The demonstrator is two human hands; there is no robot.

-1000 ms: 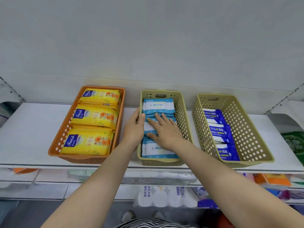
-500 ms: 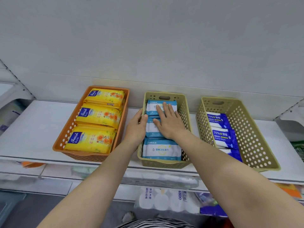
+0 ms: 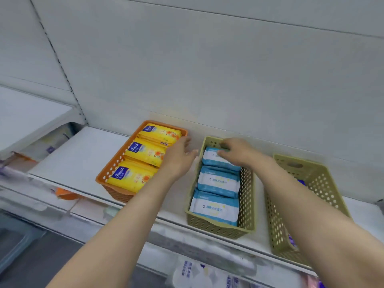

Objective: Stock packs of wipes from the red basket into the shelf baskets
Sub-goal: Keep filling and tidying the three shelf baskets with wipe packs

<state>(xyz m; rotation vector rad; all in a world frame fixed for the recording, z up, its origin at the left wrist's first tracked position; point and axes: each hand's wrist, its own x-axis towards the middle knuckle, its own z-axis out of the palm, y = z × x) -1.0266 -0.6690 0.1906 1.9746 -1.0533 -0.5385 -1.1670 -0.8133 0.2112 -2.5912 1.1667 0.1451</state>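
Note:
Three blue-and-white wipes packs (image 3: 218,181) lie in a row in the middle beige basket (image 3: 247,196) on the white shelf (image 3: 79,161). My right hand (image 3: 238,152) rests on the rearmost pack, with its fingers and thumb bent round the pack's far end. My left hand (image 3: 178,159) hovers between the orange basket (image 3: 108,173) and the beige one, fingers relaxed, thumb near the beige rim, holding nothing. Three yellow wipes packs (image 3: 145,151) fill the orange basket. The red basket is out of view.
A second beige basket (image 3: 311,183) stands at the right with dark blue packs (image 3: 293,240) partly seen through its wall. The grey back panel rises just behind the baskets. Wrapped goods (image 3: 187,273) sit on the shelf below.
My right hand slid from the middle pack to the rearmost pack and bent its fingers over its end. My left hand came off the beige rim and moved back. The view swung left.

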